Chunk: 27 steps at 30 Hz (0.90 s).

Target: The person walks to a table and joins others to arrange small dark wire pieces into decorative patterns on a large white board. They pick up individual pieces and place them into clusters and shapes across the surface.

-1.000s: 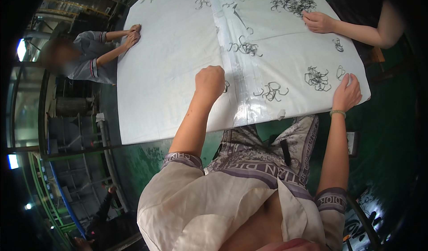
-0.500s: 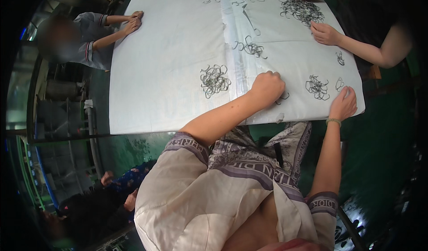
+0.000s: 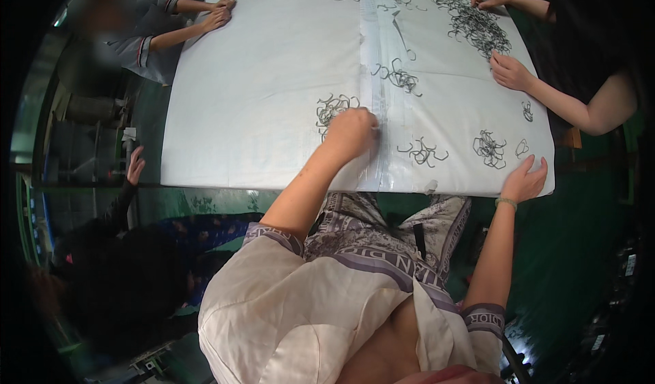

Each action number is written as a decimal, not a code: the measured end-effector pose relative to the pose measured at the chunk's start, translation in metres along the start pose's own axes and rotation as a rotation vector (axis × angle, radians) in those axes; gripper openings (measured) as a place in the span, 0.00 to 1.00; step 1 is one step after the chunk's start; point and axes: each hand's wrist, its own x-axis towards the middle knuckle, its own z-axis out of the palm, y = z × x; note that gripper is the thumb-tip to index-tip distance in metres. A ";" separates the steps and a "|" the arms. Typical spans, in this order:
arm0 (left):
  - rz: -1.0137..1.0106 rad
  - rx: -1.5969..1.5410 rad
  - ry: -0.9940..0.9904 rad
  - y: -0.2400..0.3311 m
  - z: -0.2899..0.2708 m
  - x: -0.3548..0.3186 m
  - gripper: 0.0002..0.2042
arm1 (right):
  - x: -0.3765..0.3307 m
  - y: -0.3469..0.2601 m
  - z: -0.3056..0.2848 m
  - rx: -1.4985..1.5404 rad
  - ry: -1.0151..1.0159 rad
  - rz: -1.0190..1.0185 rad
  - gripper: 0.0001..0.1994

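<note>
My left hand [image 3: 355,133] is closed like a fist over the right part of a pile of thin, dark, C-shaped pieces [image 3: 329,110]. Its fingertips are hidden, and whether a piece is in them I cannot make out. A looser cluster of the same pieces [image 3: 424,153] lies to the right of that hand. My right hand [image 3: 525,181] lies at the table's near right edge, fingers apart and holding nothing visible. Just above its fingertips is a small pale ring-like bit [image 3: 522,148], with another small pile of dark pieces [image 3: 489,150] to its left.
A white-covered table [image 3: 252,125] has a taped seam [image 3: 372,43] down it. A person's hands [image 3: 501,63] work at a big pile [image 3: 477,29] on the right. Another person's hands [image 3: 222,14] rest on the left edge. Someone in dark clothes [image 3: 129,275] is at lower left.
My left hand has moved left from the loose cluster to the left pile. That cluster now shows several uncovered pieces. My right hand stays at the edge with its fingers spread more.
</note>
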 end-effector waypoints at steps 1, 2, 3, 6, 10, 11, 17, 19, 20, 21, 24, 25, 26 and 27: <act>0.070 -0.078 0.055 0.005 0.003 -0.005 0.09 | -0.002 -0.004 -0.002 0.038 0.042 -0.012 0.19; 0.140 -0.155 0.111 0.007 0.004 -0.007 0.08 | -0.007 -0.010 -0.005 0.071 0.049 -0.120 0.19; 0.147 -0.140 0.144 0.005 0.006 -0.007 0.07 | -0.016 -0.018 -0.009 0.105 0.062 -0.227 0.19; -0.110 -0.037 0.205 -0.012 0.010 0.001 0.07 | -0.049 -0.050 -0.022 0.333 -0.110 -0.445 0.20; -0.151 -0.079 0.173 -0.019 -0.003 0.026 0.08 | -0.081 -0.098 -0.039 0.486 -0.505 -0.605 0.21; -0.086 -0.091 0.265 -0.022 0.001 0.037 0.08 | -0.087 -0.104 -0.038 0.483 -0.555 -0.611 0.22; 0.013 -0.044 0.491 -0.030 0.030 0.089 0.07 | -0.103 -0.123 -0.027 0.296 -0.683 -0.749 0.28; -0.011 -0.028 0.471 -0.026 0.033 0.096 0.05 | -0.103 -0.119 -0.025 0.317 -0.699 -0.703 0.28; -0.006 0.037 0.428 -0.025 0.034 0.100 0.05 | -0.103 -0.118 -0.024 0.316 -0.690 -0.701 0.28; 0.002 0.106 0.384 -0.022 0.030 0.103 0.05 | -0.104 -0.118 -0.024 0.318 -0.680 -0.696 0.28; 0.036 0.258 0.242 -0.010 0.016 0.104 0.04 | -0.106 -0.115 -0.023 0.322 -0.651 -0.684 0.27; 0.049 0.303 0.194 -0.007 0.009 0.104 0.04 | -0.106 -0.115 -0.023 0.325 -0.640 -0.679 0.27; 0.019 0.306 0.150 -0.007 0.004 0.104 0.05 | -0.106 -0.116 -0.023 0.331 -0.638 -0.676 0.27; -0.006 0.309 0.105 -0.008 -0.002 0.105 0.05 | -0.106 -0.116 -0.023 0.335 -0.633 -0.669 0.26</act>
